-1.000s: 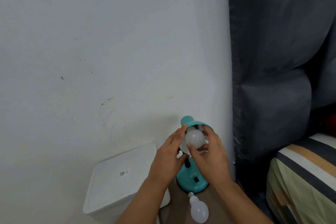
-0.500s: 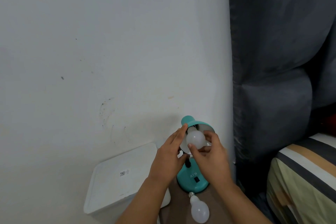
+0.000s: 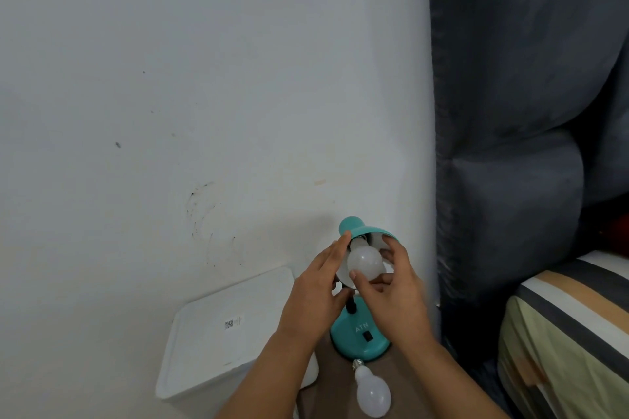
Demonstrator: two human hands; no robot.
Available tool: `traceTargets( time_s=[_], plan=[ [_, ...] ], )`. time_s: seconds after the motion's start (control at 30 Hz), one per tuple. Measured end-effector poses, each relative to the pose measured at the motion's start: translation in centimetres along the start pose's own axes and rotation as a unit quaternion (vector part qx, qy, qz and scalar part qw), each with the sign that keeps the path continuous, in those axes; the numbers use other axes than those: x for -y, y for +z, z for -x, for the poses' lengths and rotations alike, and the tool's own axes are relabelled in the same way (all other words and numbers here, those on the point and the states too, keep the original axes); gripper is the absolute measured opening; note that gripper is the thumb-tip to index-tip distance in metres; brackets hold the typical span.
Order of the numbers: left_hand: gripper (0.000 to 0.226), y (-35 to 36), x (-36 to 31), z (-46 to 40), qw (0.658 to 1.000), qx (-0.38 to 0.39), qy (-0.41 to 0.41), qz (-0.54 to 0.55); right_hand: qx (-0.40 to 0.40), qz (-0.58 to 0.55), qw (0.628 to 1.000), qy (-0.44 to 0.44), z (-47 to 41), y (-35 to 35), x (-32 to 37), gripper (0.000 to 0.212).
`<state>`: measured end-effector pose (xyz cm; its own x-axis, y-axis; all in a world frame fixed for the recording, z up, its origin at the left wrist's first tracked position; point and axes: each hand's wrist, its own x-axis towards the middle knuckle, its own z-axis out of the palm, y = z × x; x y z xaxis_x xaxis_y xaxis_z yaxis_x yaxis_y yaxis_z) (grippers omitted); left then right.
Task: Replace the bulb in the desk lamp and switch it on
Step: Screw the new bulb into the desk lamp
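A teal desk lamp stands against the wall, its base (image 3: pixel 357 338) carrying a black rocker switch (image 3: pixel 367 336). Its teal shade (image 3: pixel 357 228) opens toward me. A round white bulb (image 3: pixel 364 262) sits in the shade with its neck at the socket. My right hand (image 3: pixel 391 286) grips this bulb with thumb below and fingers on its right side. My left hand (image 3: pixel 316 292) holds the shade's left rim, thumb under it. A second white bulb (image 3: pixel 372 391) lies on the brown surface in front of the base, screw cap toward the lamp.
A white lidded box (image 3: pixel 224 326) with a small QR label sits to the left of the lamp. A dark grey padded headboard (image 3: pixel 510 146) rises on the right. A striped bed cover (image 3: pixel 571 333) fills the lower right corner. A white wall stands behind.
My right hand's fingers have shifted round the bulb in the shade, as in a turning motion. My left hand stays on the shade. The spare bulb has not moved.
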<state>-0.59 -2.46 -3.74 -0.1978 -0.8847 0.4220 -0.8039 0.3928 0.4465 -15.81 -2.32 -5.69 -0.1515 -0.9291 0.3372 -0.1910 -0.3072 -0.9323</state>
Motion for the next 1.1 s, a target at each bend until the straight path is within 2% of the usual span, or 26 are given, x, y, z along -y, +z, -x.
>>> traceTargets(
  time_s=[0.13, 0.3, 0.43, 0.57, 0.63, 0.73, 0.8, 0.97, 1.1],
  plan=[
    [0.100, 0.00, 0.00, 0.00, 1.000, -0.002, 0.001, -0.008, 0.015, 0.026, 0.999, -0.035, -0.02, 0.00, -0.49, 0.066],
    [0.100, -0.05, 0.00, -0.01, 1.000, 0.005, -0.002, -0.009, -0.006, 0.021, 0.999, 0.030, -0.44, 0.11, -0.60, 0.054],
    [0.101, -0.06, -0.03, 0.01, 1.000, 0.004, 0.000, -0.012, -0.010, -0.007, 1.000, 0.013, -0.14, 0.09, -0.28, 0.063],
    [0.100, 0.00, 0.00, 0.01, 1.000, -0.003, -0.002, -0.011, 0.011, 0.018, 0.999, -0.036, 0.18, 0.20, -0.76, 0.068],
    [0.101, 0.00, 0.08, 0.02, 1.000, -0.001, 0.001, -0.011, 0.007, 0.022, 0.999, -0.030, 0.05, 0.29, -1.02, 0.063],
    [0.103, -0.04, 0.12, -0.04, 1.000, 0.003, 0.000, -0.014, -0.015, 0.029, 0.999, 0.022, -0.30, 0.39, -0.78, 0.053],
    [0.103, -0.08, 0.11, -0.09, 1.000, 0.004, -0.002, -0.020, -0.026, 0.037, 0.998, 0.034, -0.43, 0.39, -0.56, 0.054],
    [0.101, -0.17, 0.00, -0.16, 1.000, 0.003, -0.006, -0.022, -0.005, 0.014, 1.000, 0.004, -0.06, 0.21, -0.42, 0.070],
    [0.105, -0.34, 0.26, -0.43, 1.000, 0.003, 0.001, -0.022, 0.001, 0.036, 0.999, -0.016, -0.06, 0.22, -0.46, 0.062]
  ],
)
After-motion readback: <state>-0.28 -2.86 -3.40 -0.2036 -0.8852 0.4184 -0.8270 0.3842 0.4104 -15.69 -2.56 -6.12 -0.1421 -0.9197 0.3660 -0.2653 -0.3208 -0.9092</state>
